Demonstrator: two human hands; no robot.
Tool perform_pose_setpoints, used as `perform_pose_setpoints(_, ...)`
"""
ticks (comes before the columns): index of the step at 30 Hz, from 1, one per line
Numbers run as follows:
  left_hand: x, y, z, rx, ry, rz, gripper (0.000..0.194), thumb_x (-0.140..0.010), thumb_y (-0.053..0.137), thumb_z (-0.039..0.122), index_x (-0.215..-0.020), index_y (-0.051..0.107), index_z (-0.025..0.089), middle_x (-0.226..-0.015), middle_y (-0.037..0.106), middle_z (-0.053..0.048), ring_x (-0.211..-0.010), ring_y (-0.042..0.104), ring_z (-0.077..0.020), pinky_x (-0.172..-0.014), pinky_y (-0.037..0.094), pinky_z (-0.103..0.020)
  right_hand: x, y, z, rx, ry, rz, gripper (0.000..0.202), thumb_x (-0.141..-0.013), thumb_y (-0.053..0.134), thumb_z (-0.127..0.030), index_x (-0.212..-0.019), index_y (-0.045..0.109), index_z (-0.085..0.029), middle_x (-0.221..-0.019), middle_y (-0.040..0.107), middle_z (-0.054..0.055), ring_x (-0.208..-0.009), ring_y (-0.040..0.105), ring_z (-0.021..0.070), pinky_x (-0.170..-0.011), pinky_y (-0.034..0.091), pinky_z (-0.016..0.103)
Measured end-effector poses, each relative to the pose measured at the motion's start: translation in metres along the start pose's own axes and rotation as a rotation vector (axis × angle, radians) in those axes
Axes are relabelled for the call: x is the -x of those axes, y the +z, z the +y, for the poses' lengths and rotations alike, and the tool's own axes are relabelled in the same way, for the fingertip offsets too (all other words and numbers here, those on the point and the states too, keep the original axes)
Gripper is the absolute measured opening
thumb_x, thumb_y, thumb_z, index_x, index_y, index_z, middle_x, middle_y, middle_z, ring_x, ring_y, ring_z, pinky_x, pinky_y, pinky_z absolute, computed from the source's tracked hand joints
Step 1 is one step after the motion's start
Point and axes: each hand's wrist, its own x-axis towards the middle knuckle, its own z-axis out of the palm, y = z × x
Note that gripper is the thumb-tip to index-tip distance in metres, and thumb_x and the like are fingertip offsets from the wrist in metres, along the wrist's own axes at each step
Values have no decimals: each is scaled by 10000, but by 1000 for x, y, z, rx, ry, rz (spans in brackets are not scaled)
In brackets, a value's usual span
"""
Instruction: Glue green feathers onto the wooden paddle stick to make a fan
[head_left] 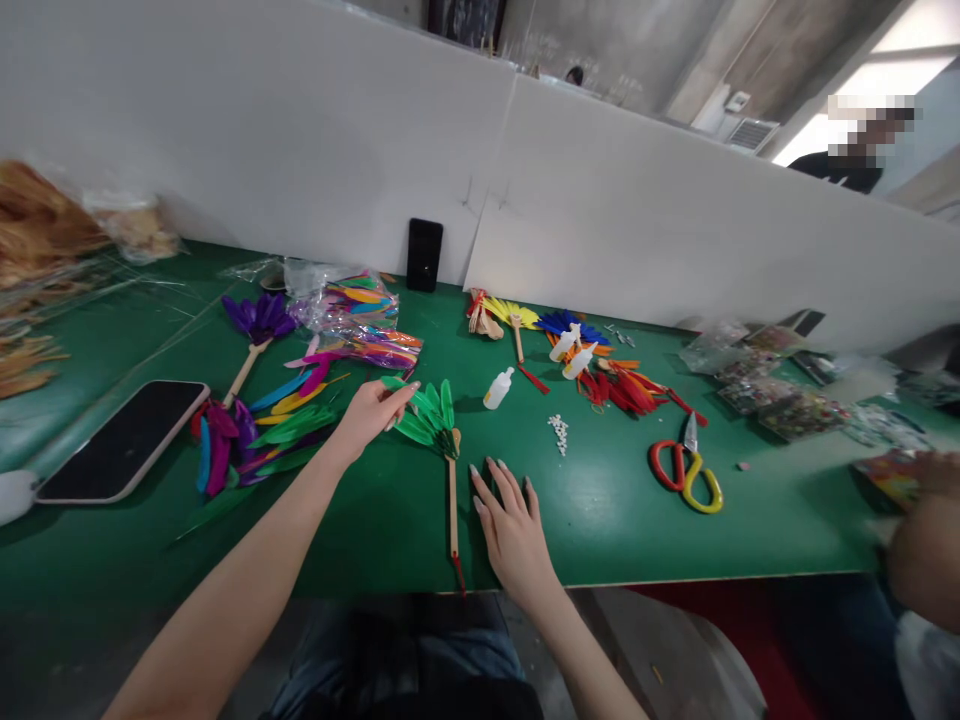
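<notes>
My left hand (373, 412) pinches a green feather (396, 383) at the left side of a feather fan. Green feathers (439, 408) spread from the top of this fan, whose wooden handle (452, 505) points toward me and ends in a red tassel (458, 573). To the right of the handle, my right hand (511, 520) lies flat on the table with its fingers stretched out, holding nothing. Loose feathers in green, yellow, blue and pink (296, 415) lie left of my left hand. A small white glue bottle (498, 388) stands beyond the fan.
Scissors (686, 468) with red and yellow handles lie right, past small white beads (558, 434). A purple fan (259, 320) and a large phone (124, 440) are left. A smaller phone (424, 255) leans on the white partition (300, 130). Another person's arm (926, 550) is at far right.
</notes>
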Motion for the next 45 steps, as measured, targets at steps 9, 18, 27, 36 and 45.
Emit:
perform_pose_setpoints(9,-2,-2,-1,-46,-33,17,505,-793,565,474,-402,420,188,-365,395,32,-383,370,-88,-491,326,-252,-7,0,-3,2,34,87,393,-952,321,-186,-1264,554,-240,-1376,486,80,-1303,382,248,-1072,252,532)
perform_pose_setpoints(18,-1,-3,2,-96,-48,26,539,-803,546,488,-372,423,188,-349,385,26,-395,396,-97,-515,345,-252,-21,-7,-3,5,-9,105,365,-931,347,-171,-1125,654,-208,-1370,496,75,-1284,404,250,-1084,200,549)
perform_pose_setpoints(27,-2,-3,-2,-77,-52,19,530,-802,551,496,-391,432,183,-353,391,30,-393,397,-91,-520,354,-246,-24,-8,-4,8,-9,101,368,-918,352,-154,-1117,659,-198,-1351,514,93,-1279,414,261,-1074,205,569)
perform_pose_setpoints(36,-3,-4,-5,-79,-42,28,517,-791,556,499,-402,433,182,-363,406,31,-379,382,-86,-500,339,-245,-28,-6,-3,-17,-22,150,367,-916,345,-156,-1061,682,-185,-1329,531,109,-1259,438,277,-1055,224,591)
perform_pose_setpoints(45,-1,-5,1,-83,-52,25,534,-802,547,492,-385,431,179,-352,388,29,-386,386,-86,-497,328,-245,-31,-6,-2,-16,-21,169,355,-908,357,-146,-1030,688,-189,-1302,555,108,-1234,465,273,-1049,233,592)
